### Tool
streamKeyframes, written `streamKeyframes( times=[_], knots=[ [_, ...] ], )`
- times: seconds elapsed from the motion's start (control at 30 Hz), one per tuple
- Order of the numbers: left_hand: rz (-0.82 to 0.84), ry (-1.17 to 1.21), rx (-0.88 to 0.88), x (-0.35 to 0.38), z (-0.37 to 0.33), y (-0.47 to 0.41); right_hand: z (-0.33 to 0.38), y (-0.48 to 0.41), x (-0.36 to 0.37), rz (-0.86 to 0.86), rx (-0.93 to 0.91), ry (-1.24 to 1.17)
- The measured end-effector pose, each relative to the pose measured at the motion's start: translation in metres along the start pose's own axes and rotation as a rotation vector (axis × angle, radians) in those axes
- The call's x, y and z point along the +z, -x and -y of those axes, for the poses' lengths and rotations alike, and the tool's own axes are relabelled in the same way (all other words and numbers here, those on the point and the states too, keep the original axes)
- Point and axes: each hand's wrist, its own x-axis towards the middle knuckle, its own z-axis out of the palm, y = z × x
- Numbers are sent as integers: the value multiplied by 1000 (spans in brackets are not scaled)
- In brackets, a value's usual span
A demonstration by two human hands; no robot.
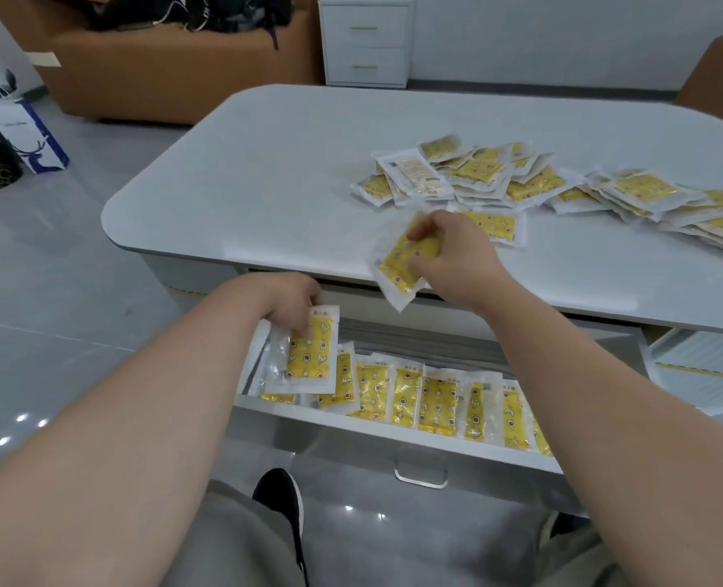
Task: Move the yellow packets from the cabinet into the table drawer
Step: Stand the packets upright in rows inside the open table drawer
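One yellow packet (pixel 308 358) is held by the left grip (pixel 296 309). The fingers are curled over its upper part, and it is kept almost upright above the left end of the open drawer (pixel 393 434), just over the packets that lie there. A second packet (pixel 406 260) is grasped by the right grip (pixel 448 252), with the thumb pressed on the yellow face and the fingers curled round the far edge. This packet is tilted and is seen over the near edge of the worktop (pixel 287 171), above the far side of the drawer. So both grips are closed on a packet, and neither is released.

Inside the drawer a row of packets (pixel 436 404) is laid side by side, partly overlapping, from left to right. A loose pile of packets (pixel 520 180) is spread on the right part of the worktop, and one of them lies just beyond the right grip. Whether it is touched by the fingers cannot be told.

A metal handle (pixel 421 474) is fixed on the drawer front. Far behind the worktop a white cabinet (pixel 366 40) is placed against the wall. A brown sofa (pixel 181 69) is seen at the far left, and a white and blue paper bag (pixel 29 137) is set on the floor at the left.
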Motion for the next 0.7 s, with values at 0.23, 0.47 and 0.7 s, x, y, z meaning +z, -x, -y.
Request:
streamKeyframes(
  times=[0.23, 0.47, 0.7],
  knots=[
    [118, 92, -20, 36, 19, -25, 22, 11, 37, 238, -181, 62],
    [52, 75, 35, 68, 29, -39, 16, 11, 49, 336, -141, 92],
    [-70, -6, 1, 85, 45, -50, 14, 8, 51, 360, -93, 24]
  ],
)
